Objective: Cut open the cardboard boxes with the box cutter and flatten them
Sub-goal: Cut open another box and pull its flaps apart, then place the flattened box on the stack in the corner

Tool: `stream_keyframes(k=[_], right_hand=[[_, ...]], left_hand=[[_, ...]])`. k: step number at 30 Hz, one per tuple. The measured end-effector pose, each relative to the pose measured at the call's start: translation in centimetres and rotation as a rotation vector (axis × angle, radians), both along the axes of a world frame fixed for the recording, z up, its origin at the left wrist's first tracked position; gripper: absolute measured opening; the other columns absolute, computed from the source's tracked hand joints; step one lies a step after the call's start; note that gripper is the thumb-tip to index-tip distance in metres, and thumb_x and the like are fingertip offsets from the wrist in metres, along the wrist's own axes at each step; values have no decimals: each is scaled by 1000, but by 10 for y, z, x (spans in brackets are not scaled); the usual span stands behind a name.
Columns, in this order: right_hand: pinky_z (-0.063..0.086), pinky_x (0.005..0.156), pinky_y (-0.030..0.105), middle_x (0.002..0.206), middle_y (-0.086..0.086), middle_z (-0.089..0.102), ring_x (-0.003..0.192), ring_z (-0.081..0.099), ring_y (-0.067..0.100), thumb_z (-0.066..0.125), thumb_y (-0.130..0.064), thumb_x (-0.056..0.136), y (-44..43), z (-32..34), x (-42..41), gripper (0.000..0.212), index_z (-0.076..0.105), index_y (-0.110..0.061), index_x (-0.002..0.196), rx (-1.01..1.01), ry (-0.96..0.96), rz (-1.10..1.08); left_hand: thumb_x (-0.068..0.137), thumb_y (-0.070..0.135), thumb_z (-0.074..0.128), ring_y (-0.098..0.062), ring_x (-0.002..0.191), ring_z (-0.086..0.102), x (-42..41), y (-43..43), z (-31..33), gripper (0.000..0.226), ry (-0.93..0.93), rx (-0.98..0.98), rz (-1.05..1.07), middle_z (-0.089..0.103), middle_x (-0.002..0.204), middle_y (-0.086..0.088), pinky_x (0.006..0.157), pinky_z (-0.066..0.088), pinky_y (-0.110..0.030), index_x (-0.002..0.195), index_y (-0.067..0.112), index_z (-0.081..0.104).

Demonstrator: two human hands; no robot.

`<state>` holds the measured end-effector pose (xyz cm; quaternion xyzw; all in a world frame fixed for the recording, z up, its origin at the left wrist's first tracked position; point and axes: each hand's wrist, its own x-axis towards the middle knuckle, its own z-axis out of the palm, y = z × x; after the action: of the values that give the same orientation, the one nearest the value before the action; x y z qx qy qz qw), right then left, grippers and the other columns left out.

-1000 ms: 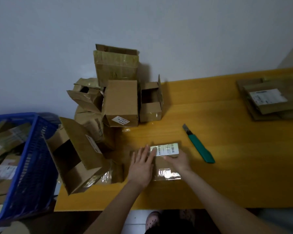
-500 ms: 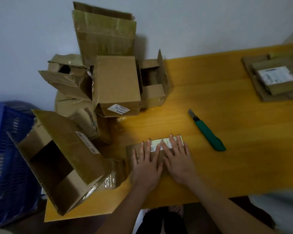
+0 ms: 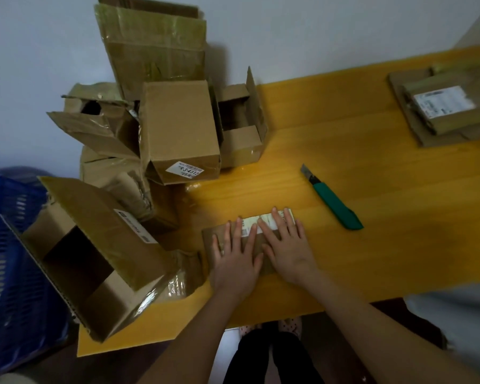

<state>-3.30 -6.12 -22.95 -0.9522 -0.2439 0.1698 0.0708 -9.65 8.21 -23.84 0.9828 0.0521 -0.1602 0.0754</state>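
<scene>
Box cutter (image 3: 336,202) near flat box (image 3: 209,234); box pile (image 3: 178,128) just left

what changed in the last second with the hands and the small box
The right hand moved from the right end of the small box onto its top. It now lies flat beside the left hand, and both press the box down flat. The left hand stayed on the box. The box cutter stayed untouched on the table, as did the pile of open boxes.
</scene>
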Motion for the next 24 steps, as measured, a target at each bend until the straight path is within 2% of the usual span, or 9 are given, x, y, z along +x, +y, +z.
stream_keyframes(k=[2, 3, 6, 9, 13, 16, 19, 21, 24], right_hand=[[17, 118, 47, 161, 11, -3, 147, -2, 29, 38, -41, 97, -4, 13, 2, 63, 13, -26, 153, 53, 78, -88], [20, 118, 43, 160, 10, -1, 147, 2, 28, 51, -36, 95, -7, 19, 0, 71, 12, -24, 153, 88, 101, -201], [38, 105, 36, 147, 9, 28, 133, 33, 26, 70, -30, 84, -13, 30, -5, 82, 21, -18, 149, 202, 153, -576], [45, 86, 31, 127, 10, 53, 112, 53, 24, 71, -25, 83, -17, 36, -6, 53, 49, -12, 130, 295, 357, -749], [48, 71, 24, 109, 10, 64, 100, 61, 24, 57, -14, 94, -27, 57, -6, 17, 60, -7, 109, 593, 540, -923], [45, 62, 20, 106, 6, 62, 93, 59, 18, 54, -14, 96, -44, 72, -2, 12, 60, -11, 107, 693, 532, -981], [46, 73, 27, 115, 8, 61, 98, 58, 20, 54, -15, 96, -73, 83, 10, 21, 59, -10, 116, 727, 498, -1040], [47, 74, 29, 113, 11, 63, 94, 58, 21, 53, -13, 97, -96, 94, 18, 18, 59, -6, 112, 765, 472, -1042], [41, 65, 23, 103, 7, 58, 89, 52, 17, 50, -8, 98, -140, 109, 27, 16, 58, -3, 111, 822, 427, -1043]], left_hand=[[93, 61, 5, -28, 147, -17, 2, 2, 3, 67, 35, 3, -26, -23, 159, -5, 114, -9, -55, 150, 34, -14], [94, 61, 4, -27, 145, -24, 2, 2, 6, 65, 56, -16, -26, -32, 156, -3, 113, -13, -54, 147, 34, -22], [100, 56, 17, -27, 143, -28, 6, 0, 16, 65, 92, -53, -14, -36, 154, -1, 113, -14, -54, 147, 34, -23], [101, 53, 22, -26, 145, -26, 5, 3, 24, 65, 96, -86, -34, -32, 156, -1, 114, -13, -52, 151, 34, -15], [101, 43, 36, -26, 149, -6, 4, 3, 41, 66, -33, -146, 90, -10, 162, -7, 119, 3, -49, 155, 27, 0], [99, 35, 45, -32, 145, 16, 8, -4, 59, 70, -151, -292, 399, 9, 160, -13, 116, 20, -47, 155, 16, 7], [100, 32, 45, -37, 135, 36, 20, -19, 74, 67, -175, -505, 609, 22, 156, -14, 107, 36, -47, 155, 13, 11], [101, 31, 44, -36, 127, 47, 32, -34, 82, 57, -169, -658, 710, 45, 143, -15, 99, 42, -42, 151, 9, 25], [100, 29, 49, -31, 106, 60, 47, -70, 95, 31, -186, -841, 756, 64, 111, -9, 87, 49, -39, 121, 8, 57]])
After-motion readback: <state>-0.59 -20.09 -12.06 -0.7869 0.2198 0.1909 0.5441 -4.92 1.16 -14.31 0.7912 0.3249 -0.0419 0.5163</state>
